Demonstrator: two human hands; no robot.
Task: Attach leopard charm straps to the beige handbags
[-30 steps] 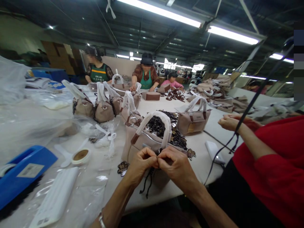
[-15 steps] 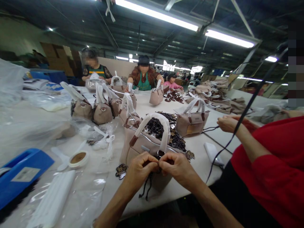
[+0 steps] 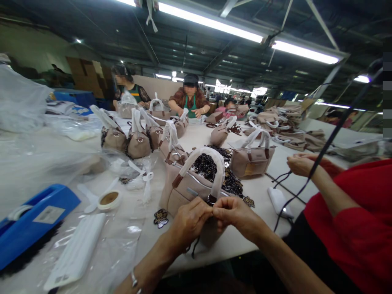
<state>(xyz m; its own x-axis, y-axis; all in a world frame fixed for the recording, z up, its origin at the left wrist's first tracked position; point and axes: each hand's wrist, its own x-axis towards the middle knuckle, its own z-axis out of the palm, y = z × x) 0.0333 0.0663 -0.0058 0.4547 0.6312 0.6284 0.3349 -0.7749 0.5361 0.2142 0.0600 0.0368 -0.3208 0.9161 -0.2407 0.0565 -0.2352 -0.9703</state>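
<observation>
A beige handbag [image 3: 174, 194] with a white-wrapped handle [image 3: 219, 165] stands on the table before me, its metal ring [image 3: 211, 199] close above my fingers. My left hand [image 3: 191, 220] is closed in a pinch in front of the bag's end, with a black cord [image 3: 195, 245] hanging below it. Fingertip to fingertip with it, my right hand [image 3: 237, 214] also pinches; what lies between its fingers is hidden. A flower-shaped leopard-print charm [image 3: 161, 218] rests left of the bag. Behind it is a heap of black cords and charms [image 3: 208, 165].
More handbags [image 3: 139, 143] stand behind and at left. A blue tape dispenser [image 3: 39, 220], a tape roll [image 3: 109, 200] and a white slab [image 3: 76, 249] lie on the left. A red-sleeved person [image 3: 352, 216] works close at right, holding black cord; others sit across the table [image 3: 196, 134].
My left hand has turned, its knuckles now covering more of the cord. Across the table, a co-worker has let go of a handbag, which now leans on the table. The view has shifted slightly.
</observation>
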